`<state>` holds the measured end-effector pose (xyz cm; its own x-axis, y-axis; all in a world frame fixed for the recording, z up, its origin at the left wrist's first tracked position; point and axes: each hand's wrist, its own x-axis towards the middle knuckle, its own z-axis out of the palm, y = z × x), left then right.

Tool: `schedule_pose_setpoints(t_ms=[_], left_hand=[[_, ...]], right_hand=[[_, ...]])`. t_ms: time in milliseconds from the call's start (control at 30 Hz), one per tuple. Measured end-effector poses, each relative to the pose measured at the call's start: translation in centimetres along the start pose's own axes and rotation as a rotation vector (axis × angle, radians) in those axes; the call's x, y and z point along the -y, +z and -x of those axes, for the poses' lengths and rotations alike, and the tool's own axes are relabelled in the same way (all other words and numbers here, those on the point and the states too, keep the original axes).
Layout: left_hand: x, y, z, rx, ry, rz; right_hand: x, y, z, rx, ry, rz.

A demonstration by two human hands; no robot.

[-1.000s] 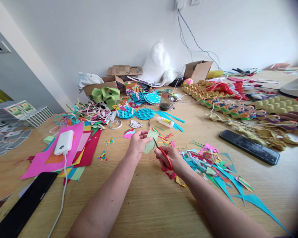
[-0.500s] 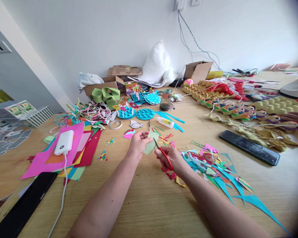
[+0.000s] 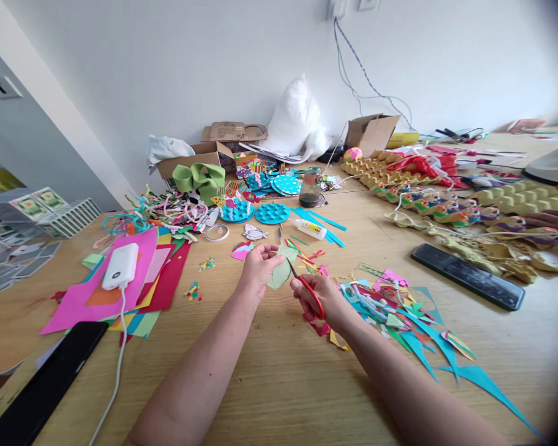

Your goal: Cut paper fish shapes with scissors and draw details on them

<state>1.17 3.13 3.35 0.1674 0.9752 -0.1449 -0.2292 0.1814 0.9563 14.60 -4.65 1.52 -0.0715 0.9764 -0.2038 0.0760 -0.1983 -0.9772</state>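
Between thumb and fingers, my left hand (image 3: 261,267) pinches a piece of pale green paper (image 3: 281,272) above the table. My right hand (image 3: 317,294) is closed round the red handles of a pair of scissors (image 3: 312,296). The dark blades point up and left, at the right edge of the green paper; how far they are apart is too small to tell. Just beyond my hands lie a white fish cutout (image 3: 254,232), a pink and red paper shape (image 3: 242,250) and a glue bottle (image 3: 310,228) on its side.
Paper scraps (image 3: 390,303) are heaped right of my hands, near a phone (image 3: 467,276). Coloured sheets (image 3: 88,291) lie left under a white power bank (image 3: 120,266) with its cable. Blue scalloped discs (image 3: 272,213) and a glass jar (image 3: 310,188) stand behind. Another person's hand (image 3: 555,222) rests by egg cartons (image 3: 446,207).
Both hands hold almost the same place. The scissors and the green paper have shifted only very slightly against each other.
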Motion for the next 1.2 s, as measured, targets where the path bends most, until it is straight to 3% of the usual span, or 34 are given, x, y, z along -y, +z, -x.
schedule_pose_setpoints(t_ms=[333,1200], left_hand=[[0.00,0.00,-0.13,0.011,-0.032,0.042],[0.15,0.44,0.35,0.029,-0.038,0.012]], right_hand=[[0.16,0.17,0.24,0.062,-0.033,-0.047],[-0.25,0.12,-0.17,-0.048,0.004,-0.002]])
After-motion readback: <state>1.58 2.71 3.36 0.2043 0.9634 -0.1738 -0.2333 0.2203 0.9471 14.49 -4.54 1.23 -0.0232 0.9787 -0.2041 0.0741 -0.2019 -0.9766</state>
